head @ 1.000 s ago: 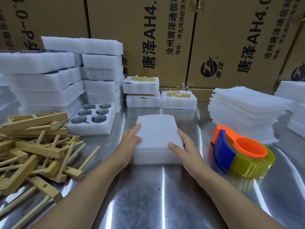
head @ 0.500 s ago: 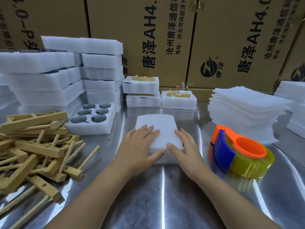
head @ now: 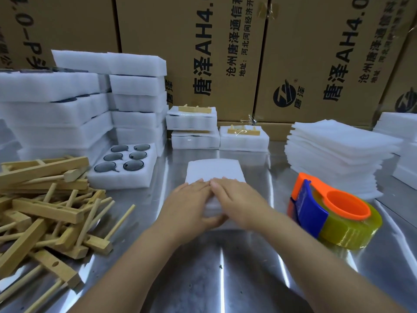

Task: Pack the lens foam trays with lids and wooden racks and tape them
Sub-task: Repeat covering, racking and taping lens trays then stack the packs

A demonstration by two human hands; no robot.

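A white foam tray with its lid (head: 214, 170) lies on the steel table straight in front of me. My left hand (head: 188, 205) and my right hand (head: 239, 202) both press flat on the lid's near half, fingertips almost meeting at its middle. The left thumb runs along the tray's near edge. An open foam tray with dark lenses (head: 123, 164) sits to the left. A heap of wooden racks (head: 45, 208) lies at the far left. The orange and blue tape dispenser (head: 331, 211) stands to the right.
Stacks of foam trays (head: 76, 102) rise at the back left. Three taped trays with racks (head: 194, 127) sit behind the lidded tray. A pile of thin foam lids (head: 338, 152) is at the right. Cardboard boxes (head: 225, 53) wall the back.
Both hands slid from the tray's sides onto the top of the lid and came together at its middle. The tray stayed in place.
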